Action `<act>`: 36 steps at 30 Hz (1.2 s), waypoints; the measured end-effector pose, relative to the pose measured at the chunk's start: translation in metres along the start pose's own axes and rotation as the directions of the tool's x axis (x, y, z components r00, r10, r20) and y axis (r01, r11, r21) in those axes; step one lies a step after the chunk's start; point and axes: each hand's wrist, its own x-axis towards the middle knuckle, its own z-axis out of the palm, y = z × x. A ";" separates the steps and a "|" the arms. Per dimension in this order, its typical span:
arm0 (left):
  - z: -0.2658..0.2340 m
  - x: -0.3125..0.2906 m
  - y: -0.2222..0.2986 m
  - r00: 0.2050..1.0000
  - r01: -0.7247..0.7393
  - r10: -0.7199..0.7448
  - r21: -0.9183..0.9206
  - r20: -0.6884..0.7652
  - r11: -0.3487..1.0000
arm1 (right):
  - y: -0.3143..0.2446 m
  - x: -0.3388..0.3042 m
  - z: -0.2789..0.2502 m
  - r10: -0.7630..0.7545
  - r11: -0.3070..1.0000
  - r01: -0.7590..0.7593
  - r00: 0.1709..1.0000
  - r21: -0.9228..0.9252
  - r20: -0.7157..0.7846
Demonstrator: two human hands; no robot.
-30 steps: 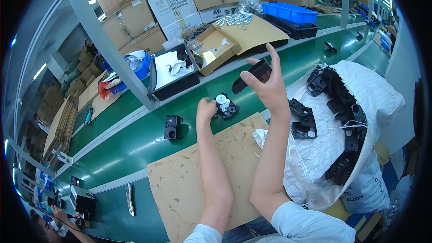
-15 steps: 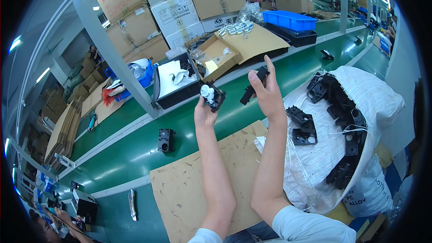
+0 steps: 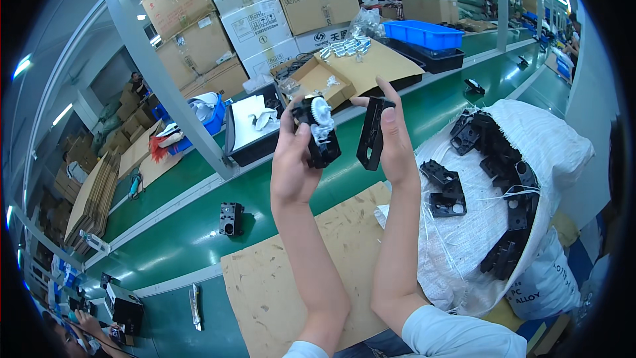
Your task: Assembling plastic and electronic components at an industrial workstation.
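Note:
My left hand (image 3: 290, 169) is closed around a small black plastic gear housing (image 3: 323, 152), with a white gear (image 3: 321, 111) standing up on it. Facing it, my right hand (image 3: 399, 154) grips a black plastic cover (image 3: 374, 134) between thumb and fingers, its index finger stretched upward. The cover is held upright with its hollow, framed side partly visible. A small gap separates the two parts. Below and left of my hands, another black housing (image 3: 230, 219) with round holes lies on the green conveyor belt (image 3: 179, 242).
A cardboard sheet (image 3: 265, 292) lies under my forearms. At right, a white woven sack (image 3: 556, 139) holds several black housings (image 3: 520, 179). Beyond the belt stand a black tray (image 3: 252, 154), a cardboard box (image 3: 344, 89) and a blue bin (image 3: 424, 34). A utility knife (image 3: 195, 306) lies at left; a co-worker's hand (image 3: 89, 323) shows lower left.
My left hand has turned the gear housing, bringing the white gear into view. My right hand has tilted the cover more upright and lowered it slightly. The housing on the belt has shifted left and nearer.

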 end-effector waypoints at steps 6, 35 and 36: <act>0.033 -0.013 0.008 0.997 -0.073 0.058 0.405 0.050 0.911 | -0.006 -0.002 0.012 -0.134 0.990 0.132 0.989 0.046 0.055; 0.040 -0.013 0.001 0.985 -0.163 0.092 0.641 0.144 0.750 | -0.019 -0.005 0.020 0.021 0.982 -0.039 0.995 0.183 0.096; 0.042 -0.013 0.001 0.985 -0.165 0.091 0.639 0.147 0.752 | -0.017 -0.004 0.018 0.020 0.983 -0.036 0.995 0.180 0.093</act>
